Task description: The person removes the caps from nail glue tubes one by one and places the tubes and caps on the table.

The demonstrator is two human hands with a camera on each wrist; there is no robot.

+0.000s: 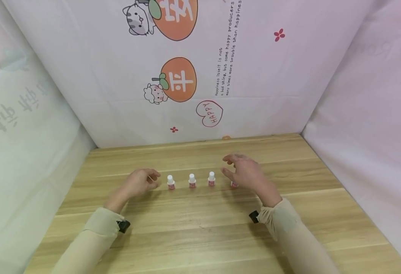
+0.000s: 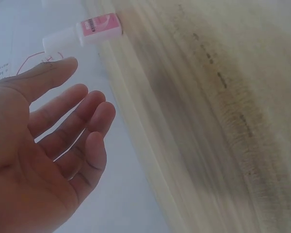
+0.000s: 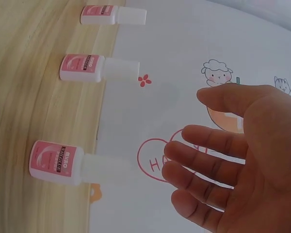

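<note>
Several small white-capped bottles with pink labels stand upright in a row on the wooden table: one at the left end (image 1: 171, 182), one beside it (image 1: 192, 181), one further right (image 1: 211, 179), and one at the right end (image 1: 234, 184), partly hidden by the right hand. The left hand (image 1: 140, 182) is just left of the row, fingers loosely bent and holding nothing; in the left wrist view that hand (image 2: 53, 131) is below a bottle (image 2: 101, 29). The right hand (image 1: 246, 172) hovers by the right-end bottle; in the right wrist view it (image 3: 242, 155) is empty, with bottles (image 3: 56, 162) beyond.
The wooden table (image 1: 200, 236) meets a white printed backdrop (image 1: 262, 83) at its far edge. White sheets hang at the left (image 1: 22, 152) and right (image 1: 368, 133). Black wrist devices sit at the left cuff (image 1: 123, 226) and right cuff (image 1: 254, 217).
</note>
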